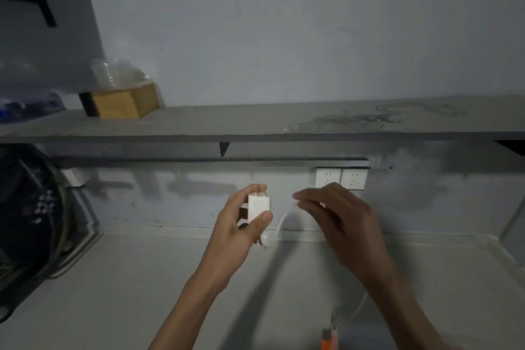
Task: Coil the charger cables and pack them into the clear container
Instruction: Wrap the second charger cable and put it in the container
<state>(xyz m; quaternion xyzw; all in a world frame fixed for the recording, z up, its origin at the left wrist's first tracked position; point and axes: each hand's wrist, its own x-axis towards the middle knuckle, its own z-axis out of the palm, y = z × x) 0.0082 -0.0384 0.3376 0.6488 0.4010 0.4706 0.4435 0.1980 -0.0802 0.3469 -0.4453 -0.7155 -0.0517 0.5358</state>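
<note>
My left hand (241,224) grips a white charger plug (258,206) upright between thumb and fingers, prongs pointing up. A thin white cable (281,221) curves from below the plug up to my right hand (338,219), which pinches it at the fingertips. More of the cable (359,307) trails down under my right forearm toward an orange connector (329,339) at the bottom edge. Both hands hover above the floor in front of the wall. Another loose cable (369,118) lies spread on the grey shelf. Clear plastic containers (119,74) sit at the shelf's left end.
A wooden hexagonal box (125,102) stands under the clear containers. Two white wall sockets (339,177) sit below the shelf, just behind my right hand. A dark round object (28,216) fills the left side. A shelf bracket (224,148) hangs under the shelf.
</note>
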